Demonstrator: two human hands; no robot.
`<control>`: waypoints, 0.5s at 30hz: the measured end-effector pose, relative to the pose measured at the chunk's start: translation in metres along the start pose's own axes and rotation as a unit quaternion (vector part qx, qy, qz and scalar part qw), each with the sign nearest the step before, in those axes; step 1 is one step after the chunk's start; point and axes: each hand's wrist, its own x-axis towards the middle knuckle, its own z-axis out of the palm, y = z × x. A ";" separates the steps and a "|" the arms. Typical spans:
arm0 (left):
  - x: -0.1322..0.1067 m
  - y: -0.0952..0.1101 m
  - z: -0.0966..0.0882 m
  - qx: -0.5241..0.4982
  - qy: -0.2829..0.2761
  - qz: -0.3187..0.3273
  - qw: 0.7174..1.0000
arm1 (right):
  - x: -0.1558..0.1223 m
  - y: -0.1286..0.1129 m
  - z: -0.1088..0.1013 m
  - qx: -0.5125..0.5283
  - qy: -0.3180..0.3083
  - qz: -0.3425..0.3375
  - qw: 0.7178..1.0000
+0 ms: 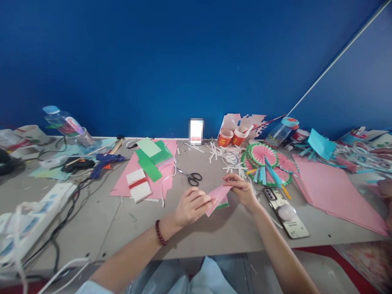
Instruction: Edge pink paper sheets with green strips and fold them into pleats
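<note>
Both of my hands hold a small folded piece of pink paper [219,197] with a green and white edge, just above the grey table [128,228]. My left hand [193,205], with a dark red bead bracelet on its wrist, pinches the paper's lower left end. My right hand [241,189] pinches the upper right end with closed fingers. Black scissors [192,177] lie just beyond my left hand.
Pink and green paper sheets [147,169] lie left of centre, round paper fans [266,163] and a phone [286,213] to the right, a big pink sheet [333,192] further right. Paper cups [232,136], bottles, a blue glue gun [104,161], a power strip [45,208] and cables crowd the table.
</note>
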 end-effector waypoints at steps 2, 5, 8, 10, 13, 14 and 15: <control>-0.001 0.000 0.000 0.001 0.002 0.003 1.000 | 0.000 0.000 0.000 0.008 0.001 0.001 1.000; -0.001 0.000 0.001 -0.003 0.003 0.000 1.000 | 0.000 0.000 0.001 0.022 0.005 0.007 1.000; 0.001 0.001 0.001 -0.024 0.012 -0.022 0.999 | 0.000 0.000 0.001 0.030 0.013 0.024 0.999; 0.002 0.002 0.002 -0.057 0.023 -0.056 0.997 | 0.001 0.000 0.001 0.032 0.023 0.037 0.999; 0.005 0.003 0.003 -0.127 0.045 -0.136 0.982 | 0.003 -0.003 0.001 0.025 0.042 0.057 0.997; 0.006 0.003 0.004 -0.155 0.053 -0.172 0.971 | 0.003 -0.004 0.001 0.024 0.045 0.066 0.997; 0.007 0.002 0.004 -0.184 0.059 -0.215 0.957 | 0.002 -0.006 0.001 0.027 0.049 0.078 0.995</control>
